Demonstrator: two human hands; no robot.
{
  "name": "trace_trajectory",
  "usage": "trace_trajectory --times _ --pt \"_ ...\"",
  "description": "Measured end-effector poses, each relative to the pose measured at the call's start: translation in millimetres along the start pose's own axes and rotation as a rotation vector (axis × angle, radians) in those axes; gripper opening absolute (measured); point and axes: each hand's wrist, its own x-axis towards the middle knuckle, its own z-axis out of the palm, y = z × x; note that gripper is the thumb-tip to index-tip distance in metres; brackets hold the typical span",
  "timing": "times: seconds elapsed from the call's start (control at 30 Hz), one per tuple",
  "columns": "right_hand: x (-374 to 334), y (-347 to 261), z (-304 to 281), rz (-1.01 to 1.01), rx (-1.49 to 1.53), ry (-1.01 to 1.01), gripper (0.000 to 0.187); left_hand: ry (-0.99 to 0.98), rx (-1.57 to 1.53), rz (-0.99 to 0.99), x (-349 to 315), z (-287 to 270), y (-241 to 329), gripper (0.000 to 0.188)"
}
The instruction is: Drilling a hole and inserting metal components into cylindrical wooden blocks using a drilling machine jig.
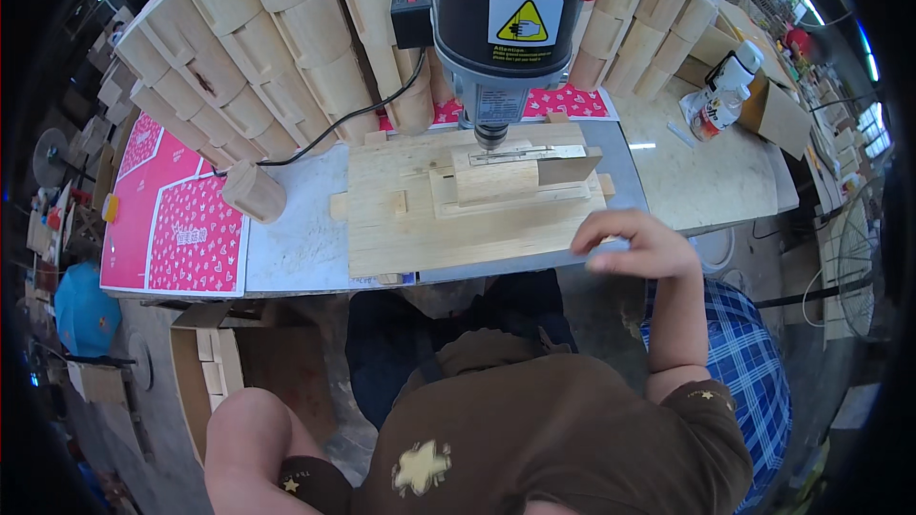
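Note:
My right hand [637, 242] is raised at the front right corner of a wooden base board [382, 243]. Its fingers are loosely bent and apart, with nothing seen in them. On that board a pale wooden block [496, 184] sits in a wooden jig, under a metal strip and beside a flat upright plate [570, 169]. Directly above stands a dark bench drill press [506, 33], its chuck [491, 136] close over the strip. My left arm [256, 420] is bent at the lower left; its hand is out of the picture.
Tall stacks of wooden blocks [277, 29] line the table's back. A single block [254, 193] stands left of the board, near pink printed sheets [196, 234]. An open carton [186, 391] with several blocks is below left. A bottle [720, 113] stands far right; a fan [849, 272] is beyond.

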Motion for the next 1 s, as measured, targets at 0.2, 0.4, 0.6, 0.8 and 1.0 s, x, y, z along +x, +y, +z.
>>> trace_trajectory --times 0.2,0.4,0.6,0.8,1.0 --pt "14 62 -37 0.198 -0.341 0.753 0.025 0.458 -0.218 -0.88 -26 -48 -67 0.017" --pt "41 110 -18 0.129 -0.187 0.715 0.029 0.843 0.296 -1.087 -121 -40 -223 0.036" --pt "23 99 24 0.138 -0.245 0.695 0.026 1.076 0.445 -0.979 -144 21 -262 0.061" --pt "11 86 49 -0.217 -0.13 0.678 0.025 1.239 0.625 -0.812 -134 50 -262 0.053" --pt "11 84 57 -0.203 -0.11 0.648 0.026 1.074 0.851 -0.806 -144 43 -247 0.046"
